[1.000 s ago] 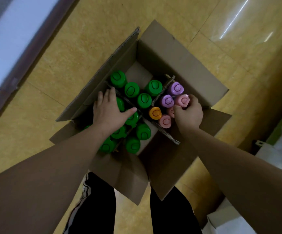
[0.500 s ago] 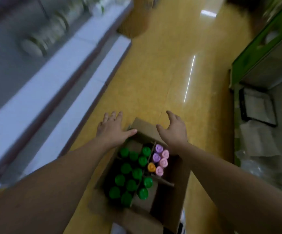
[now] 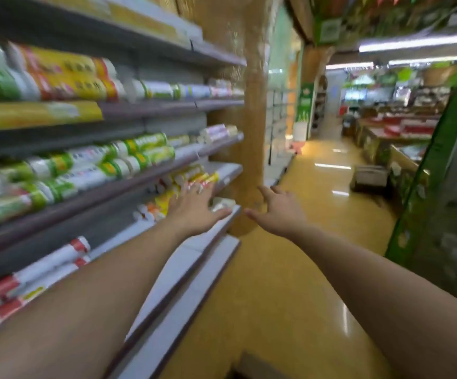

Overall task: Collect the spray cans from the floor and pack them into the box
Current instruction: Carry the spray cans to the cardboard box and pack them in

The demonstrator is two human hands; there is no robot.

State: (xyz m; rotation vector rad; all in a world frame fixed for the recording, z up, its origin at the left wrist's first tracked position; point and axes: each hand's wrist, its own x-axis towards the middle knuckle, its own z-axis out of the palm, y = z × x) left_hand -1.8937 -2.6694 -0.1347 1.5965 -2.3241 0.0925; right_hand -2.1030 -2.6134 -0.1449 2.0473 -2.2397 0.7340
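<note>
Nothing could be read: the print on the shelf packages (image 3: pixel 66 69) and the green sign (image 3: pixel 305 105) was blurred beyond reading.

Single head view, wide-angle, facing forward down the aisle: shelves (image 3: pixel 90 170) sweep close along the left edge, floor (image 3: pixel 276 283) lies low and centre, left hand (image 3: pixel 194 209) and right hand (image 3: pixel 279 212) reach out mid-frame.
</note>
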